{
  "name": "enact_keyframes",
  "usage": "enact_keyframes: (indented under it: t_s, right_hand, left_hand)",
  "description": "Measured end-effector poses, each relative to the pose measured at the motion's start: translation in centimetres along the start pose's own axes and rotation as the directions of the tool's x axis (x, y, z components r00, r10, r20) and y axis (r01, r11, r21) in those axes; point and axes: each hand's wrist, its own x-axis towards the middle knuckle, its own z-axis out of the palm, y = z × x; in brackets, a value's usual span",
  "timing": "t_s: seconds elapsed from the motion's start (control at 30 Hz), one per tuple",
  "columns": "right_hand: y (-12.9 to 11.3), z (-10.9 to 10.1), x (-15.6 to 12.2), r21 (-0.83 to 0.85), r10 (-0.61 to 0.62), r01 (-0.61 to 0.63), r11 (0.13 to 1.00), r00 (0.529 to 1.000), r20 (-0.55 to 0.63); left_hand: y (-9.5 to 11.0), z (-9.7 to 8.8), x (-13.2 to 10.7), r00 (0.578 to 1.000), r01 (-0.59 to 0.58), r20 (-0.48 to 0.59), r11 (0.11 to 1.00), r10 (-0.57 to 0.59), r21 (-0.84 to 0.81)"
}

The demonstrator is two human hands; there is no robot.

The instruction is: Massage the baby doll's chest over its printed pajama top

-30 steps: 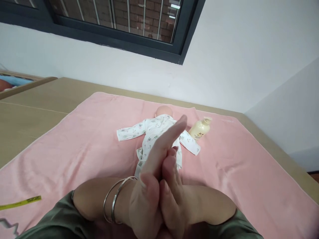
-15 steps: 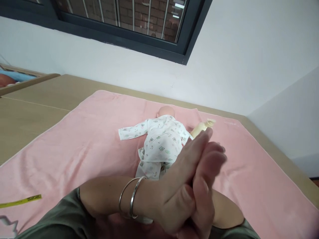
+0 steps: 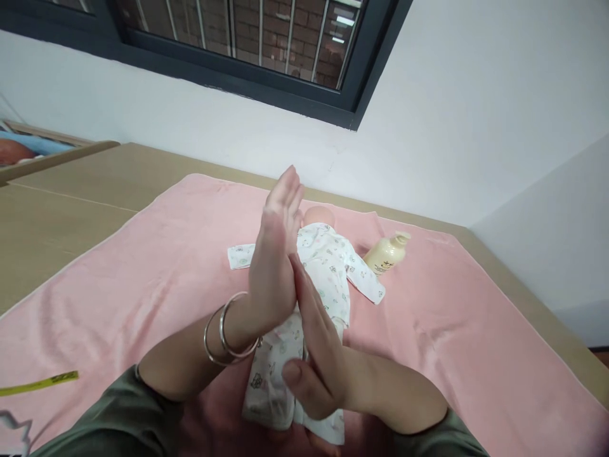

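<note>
My left hand (image 3: 276,254), with two silver bangles (image 3: 226,333) on its wrist, is raised with its fingers stretched upward. The palm of my right hand (image 3: 316,349) presses against the heel of the left, its fingers straight and its thumb apart. Neither hand holds anything. Beneath them a baby doll (image 3: 318,217) lies on its back in a white printed top (image 3: 328,273) and matching trousers (image 3: 271,374). My hands and forearms hide part of its middle. A cream pump bottle (image 3: 387,252) lies tilted by the doll's sleeve on the right.
A pink blanket (image 3: 190,254) covers much of the wooden surface (image 3: 61,216). On the left lies a yellow strip (image 3: 38,383), with a grey-edged item (image 3: 14,428) below it. A white wall and a dark window frame (image 3: 352,101) rise behind.
My hands have come apart from a closer clasp and slid along each other. The left moved up and left, the right down. The bottle and the doll's right-side sleeve now show fully.
</note>
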Motion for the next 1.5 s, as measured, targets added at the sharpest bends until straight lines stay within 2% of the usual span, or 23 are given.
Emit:
enact_keyframes:
  t_s: [0.1,0.17,0.23,0.3,0.4,0.47,0.6,0.7,0.8,0.87,0.93,1.03,1.1,1.2,1.27,1.37,1.5]
  right_hand:
    - [0.6,-1.6,1.3,0.069,0.035,-0.023,0.997,0.985,-0.171]
    - [1.9,-2.5,2.0,0.096,0.164,-0.144,0.985,0.955,-0.246]
    - [4.1,-3.0,2.6,0.142,0.302,-0.270,0.952,0.905,-0.298]
    - [6.7,-2.9,3.0,0.128,0.401,-0.380,0.916,0.858,-0.321]
    - [10.4,-2.0,3.2,-0.018,0.503,-0.534,0.845,0.806,-0.311]
    - [12.2,-1.3,2.9,-0.085,0.525,-0.560,0.824,0.811,-0.259]
    - [14.8,-0.5,2.3,-0.164,0.453,-0.465,0.870,0.885,-0.108]
    - [16.3,-0.9,2.2,-0.158,0.479,-0.480,0.863,0.877,-0.043]
    - [17.3,-1.7,2.4,-0.162,0.575,-0.576,0.801,0.816,-0.059]
    - [17.1,-2.0,2.7,-0.230,0.632,-0.627,0.744,0.772,-0.060]
    - [16.0,-1.8,3.0,-0.359,0.688,-0.660,0.660,0.723,-0.066]
    - [13.1,-0.9,3.2,-0.566,0.755,-0.663,0.489,0.647,-0.106]
    - [11.1,-0.2,3.2,-0.654,0.773,-0.621,0.432,0.628,-0.086]
    - [9.5,0.1,3.2,-0.690,0.763,-0.544,0.477,0.647,0.018]
    - [10.0,-0.2,3.1,-0.653,0.735,-0.522,0.549,0.674,0.079]
    - [12.7,-1.4,2.9,-0.526,0.701,-0.555,0.644,0.703,0.116]
    - [16.4,-2.7,2.6,-0.364,0.694,-0.629,0.687,0.716,0.074]
  left_hand:
    - [-2.2,-1.2,3.9,0.999,0.017,-0.029,0.998,-0.016,0.060]
    - [-4.4,-2.1,5.9,0.997,-0.018,-0.078,0.991,0.028,0.135]
    - [-6.9,-2.7,7.2,0.992,-0.039,-0.105,0.963,0.069,0.265]
    - [-9.6,-3.1,7.8,0.994,-0.017,-0.092,0.899,0.064,0.438]
    - [-13.4,-3.7,7.8,0.999,0.001,0.035,0.747,-0.033,0.665]
    - [-15.4,-4.2,7.7,0.996,-0.042,0.086,0.680,-0.032,0.732]
    - [-18.0,-5.4,7.8,0.998,-0.021,0.051,0.605,-0.033,0.796]
    - [-19.0,-5.9,8.1,0.999,-0.024,0.037,0.611,-0.007,0.791]
    - [-19.3,-5.9,8.1,0.999,-0.050,0.041,0.603,0.029,0.797]
    - [-19.4,-5.8,8.1,0.999,-0.045,0.033,0.594,0.032,0.803]
    - [-19.4,-5.8,8.0,0.999,-0.046,0.033,0.591,0.033,0.806]
    - [-19.4,-5.9,8.0,0.999,-0.051,0.036,0.591,0.037,0.805]
    - [-19.4,-6.0,7.9,0.999,-0.050,0.030,0.585,0.043,0.810]
    - [-19.6,-6.0,7.8,0.998,-0.052,0.025,0.562,0.056,0.826]
    - [-19.7,-6.1,7.8,0.998,-0.058,0.029,0.551,0.062,0.833]
    - [-19.8,-6.2,7.8,0.996,-0.071,0.034,0.543,0.078,0.837]
    - [-19.8,-6.1,7.7,0.996,-0.081,0.043,0.530,0.083,0.844]
